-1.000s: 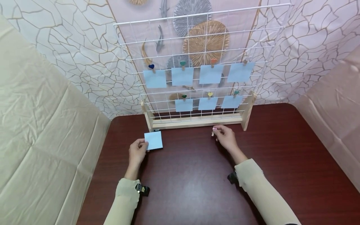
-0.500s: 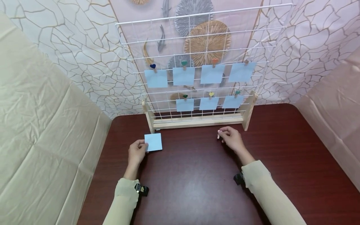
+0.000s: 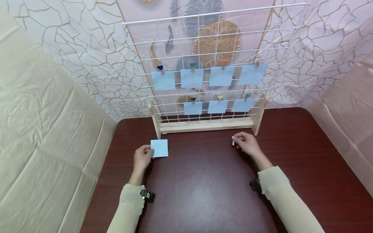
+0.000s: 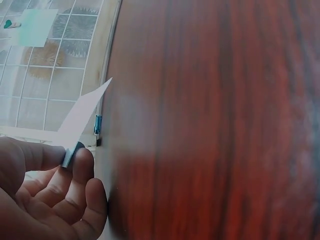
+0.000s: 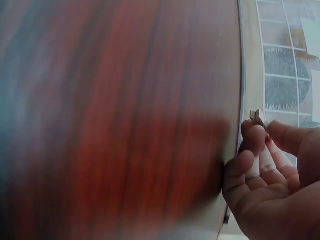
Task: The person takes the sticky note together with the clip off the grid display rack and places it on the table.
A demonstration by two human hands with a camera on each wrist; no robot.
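Between thumb and fingers, my left hand (image 3: 143, 158) pinches the left edge of a light blue square paper note (image 3: 159, 148). The left wrist view shows the note (image 4: 84, 117) nearly edge-on, tilted up from the fingertips. My right hand (image 3: 247, 143) pinches a small wooden clothespin (image 3: 233, 141) with a pinkish top, below the right part of the rack. In the right wrist view the clothespin's end (image 5: 255, 117) sticks out past the thumb and forefinger. Both hands are held in front of a white wire grid rack (image 3: 215, 42), apart from it.
On the grid hang blue notes in two rows, such as a lower-left note (image 3: 193, 108), each under a heart-topped clothespin (image 3: 160, 68). A wooden base (image 3: 207, 125) carries the grid on the dark red table (image 3: 201, 181). A small blue item (image 4: 97, 124) lies by the base's left end.
My right hand has moved right and slightly toward me with the clothespin. The left hand keeps its pinch on the note, which has lowered slightly. The view has shifted a little.
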